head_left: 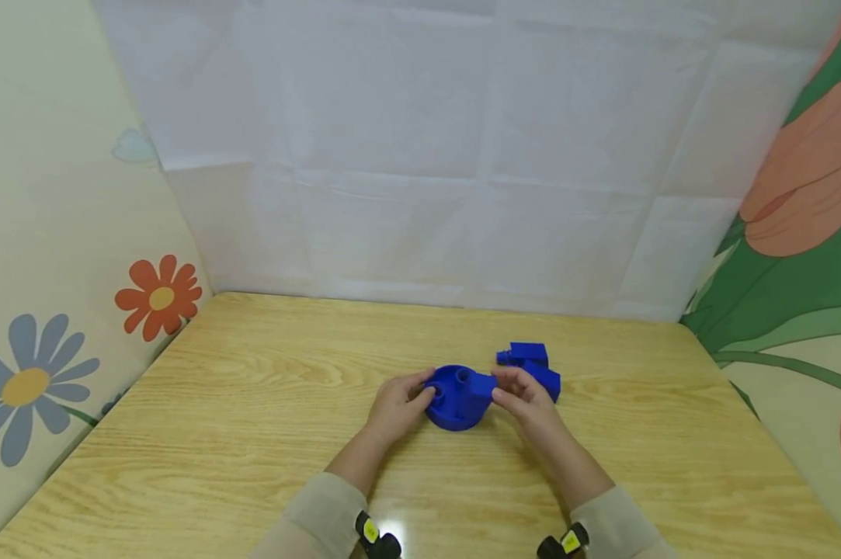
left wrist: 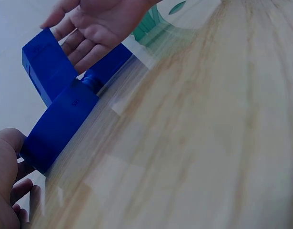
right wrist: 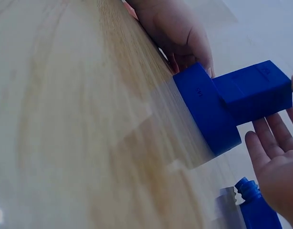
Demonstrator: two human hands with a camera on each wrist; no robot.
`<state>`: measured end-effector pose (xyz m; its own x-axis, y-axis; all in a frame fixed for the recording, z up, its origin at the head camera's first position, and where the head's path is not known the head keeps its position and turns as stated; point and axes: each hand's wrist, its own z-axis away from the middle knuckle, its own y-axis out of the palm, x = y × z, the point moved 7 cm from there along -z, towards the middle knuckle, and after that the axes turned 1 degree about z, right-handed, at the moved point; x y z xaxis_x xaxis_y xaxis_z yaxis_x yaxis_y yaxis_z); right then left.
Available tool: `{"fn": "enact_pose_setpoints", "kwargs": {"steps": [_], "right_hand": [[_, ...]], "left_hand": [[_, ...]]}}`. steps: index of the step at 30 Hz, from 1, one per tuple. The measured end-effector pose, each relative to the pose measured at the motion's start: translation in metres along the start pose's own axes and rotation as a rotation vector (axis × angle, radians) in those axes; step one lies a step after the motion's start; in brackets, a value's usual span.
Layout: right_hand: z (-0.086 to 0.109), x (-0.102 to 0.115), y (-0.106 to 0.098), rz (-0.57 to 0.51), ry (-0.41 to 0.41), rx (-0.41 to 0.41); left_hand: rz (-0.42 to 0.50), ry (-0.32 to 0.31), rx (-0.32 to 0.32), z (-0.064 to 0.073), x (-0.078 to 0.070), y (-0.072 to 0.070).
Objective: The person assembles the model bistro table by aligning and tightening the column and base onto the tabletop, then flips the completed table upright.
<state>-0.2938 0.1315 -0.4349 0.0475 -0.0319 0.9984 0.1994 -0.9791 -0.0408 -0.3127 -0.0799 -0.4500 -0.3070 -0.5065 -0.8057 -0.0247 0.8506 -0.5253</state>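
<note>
A round blue base (head_left: 451, 420) with a raised rim and short sockets inside sits on the wooden table. My left hand (head_left: 392, 407) grips its left rim, thumb over the edge. A blue rectangular block (head_left: 482, 387) stands up from the right side of the base; in the right wrist view the block (right wrist: 256, 88) meets the round base (right wrist: 203, 107). My right hand (head_left: 532, 407) pinches the block's top end between thumb and fingers. How the block's lower end sits in the base is hidden.
Behind my right hand lie other blue pieces, a block with a threaded end (head_left: 529, 354) and a blue piece (head_left: 549, 380) against it. A white sheet (head_left: 427, 194) hangs at the table's far edge. Walls with painted flowers (head_left: 158, 298) flank both sides.
</note>
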Motion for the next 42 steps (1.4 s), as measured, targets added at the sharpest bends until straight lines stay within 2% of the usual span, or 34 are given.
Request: {"fn": "enact_pose_setpoints", "kwargs": {"steps": [10,21,32,42], "right_hand": [[-0.001,0.000,0.007,0.124,-0.071,0.072],[-0.003,0.001,0.018,0.111,-0.117,0.174],[-0.003,-0.002,0.020,0.120,-0.065,0.116],[0.000,-0.001,0.023,0.070,-0.055,0.084]], "left_hand": [[-0.005,0.000,-0.005,0.000,-0.001,-0.001],[-0.014,0.009,-0.002,0.001,-0.002,0.000],[0.001,-0.007,0.000,0.000,-0.001,0.000],[-0.003,-0.007,0.005,-0.001,0.001,0.000]]}}
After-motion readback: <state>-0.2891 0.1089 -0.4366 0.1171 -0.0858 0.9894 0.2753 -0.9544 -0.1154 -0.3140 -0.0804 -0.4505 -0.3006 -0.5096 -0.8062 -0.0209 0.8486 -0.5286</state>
